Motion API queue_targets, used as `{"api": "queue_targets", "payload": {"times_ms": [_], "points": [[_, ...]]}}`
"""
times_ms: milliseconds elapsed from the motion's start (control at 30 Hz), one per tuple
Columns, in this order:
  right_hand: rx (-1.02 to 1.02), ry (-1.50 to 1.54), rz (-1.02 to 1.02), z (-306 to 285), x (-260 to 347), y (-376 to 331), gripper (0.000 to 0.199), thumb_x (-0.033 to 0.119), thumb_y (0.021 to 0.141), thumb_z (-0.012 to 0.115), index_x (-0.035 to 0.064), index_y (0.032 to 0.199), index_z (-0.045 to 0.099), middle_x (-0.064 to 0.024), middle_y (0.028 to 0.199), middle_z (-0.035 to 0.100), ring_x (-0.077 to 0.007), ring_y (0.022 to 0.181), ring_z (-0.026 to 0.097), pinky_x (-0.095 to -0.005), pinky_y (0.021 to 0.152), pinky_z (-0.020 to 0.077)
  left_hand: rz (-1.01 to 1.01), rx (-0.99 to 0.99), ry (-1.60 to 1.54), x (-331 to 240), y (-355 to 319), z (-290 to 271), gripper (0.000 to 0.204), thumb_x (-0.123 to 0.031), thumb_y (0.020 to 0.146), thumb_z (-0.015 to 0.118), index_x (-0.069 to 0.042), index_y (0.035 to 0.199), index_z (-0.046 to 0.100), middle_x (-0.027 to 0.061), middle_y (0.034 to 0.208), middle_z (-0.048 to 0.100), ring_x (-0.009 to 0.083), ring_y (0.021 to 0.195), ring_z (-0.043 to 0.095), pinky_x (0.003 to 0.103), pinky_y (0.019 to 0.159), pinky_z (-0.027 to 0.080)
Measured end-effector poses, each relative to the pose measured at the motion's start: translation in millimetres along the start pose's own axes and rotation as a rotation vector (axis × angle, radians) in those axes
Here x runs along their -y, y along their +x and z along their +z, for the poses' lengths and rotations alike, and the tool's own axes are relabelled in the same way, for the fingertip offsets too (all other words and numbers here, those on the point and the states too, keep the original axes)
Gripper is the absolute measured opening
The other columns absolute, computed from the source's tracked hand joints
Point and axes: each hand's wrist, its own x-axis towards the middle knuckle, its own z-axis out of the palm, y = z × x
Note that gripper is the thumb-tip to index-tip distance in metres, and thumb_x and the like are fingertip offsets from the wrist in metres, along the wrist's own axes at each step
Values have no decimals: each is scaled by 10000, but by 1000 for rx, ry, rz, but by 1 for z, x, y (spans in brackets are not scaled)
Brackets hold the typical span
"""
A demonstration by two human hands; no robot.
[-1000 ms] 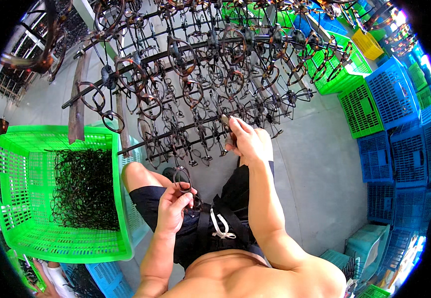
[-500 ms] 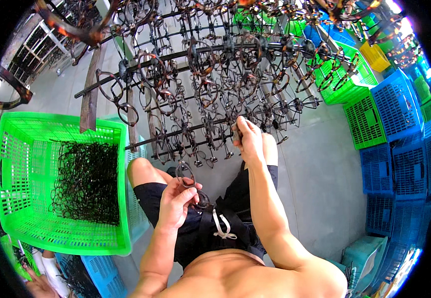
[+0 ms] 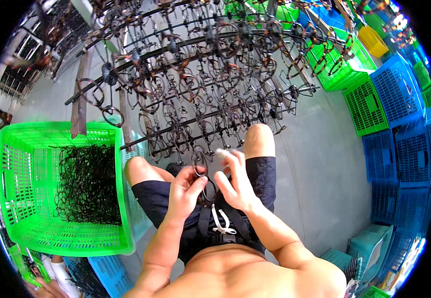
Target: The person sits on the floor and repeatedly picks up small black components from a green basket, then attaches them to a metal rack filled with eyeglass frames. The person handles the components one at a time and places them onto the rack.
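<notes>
My left hand (image 3: 186, 191) is closed on a dark eyeglass frame (image 3: 199, 158), pinched between thumb and fingers and held upright above my lap. One rim stands above the fingers and the other hangs below. Just right of it, my right hand (image 3: 235, 184) has its thumb and fingers apart and appears to hold nothing. A whitish covering (image 3: 221, 153) shows on one of its fingertips, slightly blurred. Beyond both hands is a rack with dark bars (image 3: 185, 120), from which many dark and tortoiseshell eyeglass frames (image 3: 112, 116) hang in rows.
At my left, a green plastic crate (image 3: 125, 198) holds a heap of dark eyeglass frames (image 3: 88, 186). Blue crates (image 3: 396, 97) and a green crate (image 3: 364, 107) are stacked at the right. Part of another person's arm (image 3: 51, 287) shows at lower left.
My right hand has come back from the rack toward my lap, and its fingers have opened. My left hand has moved slightly right and up with the eyeglass frame. The view has shifted slightly.
</notes>
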Motion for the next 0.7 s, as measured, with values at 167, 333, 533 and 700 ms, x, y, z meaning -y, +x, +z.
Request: {"api": "queue_targets", "payload": {"times_ms": [167,333,533,700], "points": [[359,-323,-518,-32,10,25,344,208,724,639,110,1047,573,-114,945,508,-296,899,505,-401,774,404,-121,311,406,3,-5,-1,200,-39,814,610,-33,1007,557,35,818,579,109,689,547,244,606,454],[876,70,-351,-37,-20,22,243,201,800,618,89,1013,587,-123,935,520,-327,909,529,-404,765,445,-650,296,-35,-5,-11,-21,160,-82,766,567,5,900,551,42,677,548,105,415,469,203,348,356],[496,-171,-569,-47,-27,16,134,217,771,651,110,825,591,-86,968,508,-276,965,491,-377,835,385,-606,14,-263,15,-6,-27,154,-18,851,479,-25,998,526,70,760,576,104,457,454,204,394,337],[570,64,194,-57,-24,14,205,212,888,538,31,948,462,-174,787,573,-292,692,589,-377,619,459,-111,-261,-13,16,-12,-9,140,-42,875,484,-38,1011,519,37,779,577,90,522,479,209,465,365]]}}
